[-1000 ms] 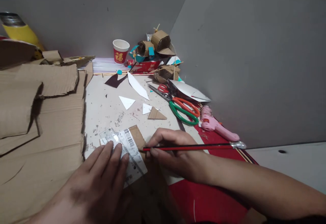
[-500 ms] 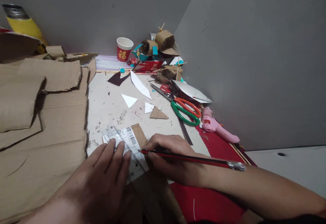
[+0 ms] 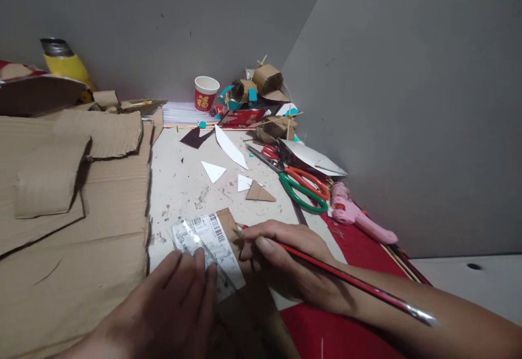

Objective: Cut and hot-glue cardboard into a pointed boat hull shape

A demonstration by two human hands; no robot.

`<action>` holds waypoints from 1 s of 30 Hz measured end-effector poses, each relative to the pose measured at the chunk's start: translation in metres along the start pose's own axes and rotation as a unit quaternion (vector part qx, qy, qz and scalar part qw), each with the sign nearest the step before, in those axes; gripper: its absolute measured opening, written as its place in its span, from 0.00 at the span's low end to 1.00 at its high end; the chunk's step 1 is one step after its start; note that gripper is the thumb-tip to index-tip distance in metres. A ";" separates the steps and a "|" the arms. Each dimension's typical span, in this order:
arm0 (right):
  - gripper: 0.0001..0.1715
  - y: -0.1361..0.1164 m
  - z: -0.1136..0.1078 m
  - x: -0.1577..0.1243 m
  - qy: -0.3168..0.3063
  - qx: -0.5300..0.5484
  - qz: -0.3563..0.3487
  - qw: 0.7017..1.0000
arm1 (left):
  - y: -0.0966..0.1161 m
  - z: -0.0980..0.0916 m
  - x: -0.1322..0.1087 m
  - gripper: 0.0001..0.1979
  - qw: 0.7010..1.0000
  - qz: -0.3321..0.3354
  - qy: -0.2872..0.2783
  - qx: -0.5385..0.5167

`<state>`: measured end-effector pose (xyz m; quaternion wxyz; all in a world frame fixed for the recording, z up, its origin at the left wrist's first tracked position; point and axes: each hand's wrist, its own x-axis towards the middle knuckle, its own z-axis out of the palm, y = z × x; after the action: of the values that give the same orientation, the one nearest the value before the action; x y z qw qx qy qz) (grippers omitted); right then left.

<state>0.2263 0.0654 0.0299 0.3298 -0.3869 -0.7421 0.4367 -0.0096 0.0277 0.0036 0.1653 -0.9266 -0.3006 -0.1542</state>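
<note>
My left hand [image 3: 171, 299] lies flat, fingers stretched out, pressing a clear plastic ruler [image 3: 196, 242] onto a cardboard piece with a white barcode label [image 3: 218, 234]. My right hand [image 3: 285, 261] is closed on a red-and-black pencil [image 3: 350, 283]. Its tip rests on the cardboard beside the ruler's edge, and its metal-capped end points back toward my right forearm.
Large corrugated cardboard sheets [image 3: 73, 201] cover the left side. Green- and orange-handled scissors [image 3: 305, 185], a pink glue gun [image 3: 359, 215], paper and cardboard triangles [image 3: 259, 192], a red paper cup [image 3: 205, 93] and small cardboard models [image 3: 265, 84] lie toward the corner. Grey walls close in behind and right.
The pencil has swung from level to steeply slanted, its capped end dropping toward my forearm. The view has shifted, so everything sits lower and more to the right. My left hand keeps pressing the ruler.
</note>
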 end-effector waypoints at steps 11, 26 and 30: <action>0.14 0.019 0.003 0.000 0.024 0.019 -0.050 0.998 | -0.044 -0.013 0.017 0.19 0.965 -0.136 -0.156 -0.159; 0.10 0.032 0.005 0.001 0.040 0.012 -0.045 0.998 | -0.060 -0.027 0.025 0.17 0.954 -0.129 -0.231 -0.143; 0.09 0.027 0.003 0.005 0.046 -0.019 -0.041 0.998 | -0.060 -0.024 0.025 0.11 0.942 -0.121 -0.239 -0.202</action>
<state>0.2290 0.0765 0.0053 0.3743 -0.3821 -0.7494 0.3902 -0.0315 0.0767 0.0474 -0.1222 -0.9068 -0.4035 -0.0042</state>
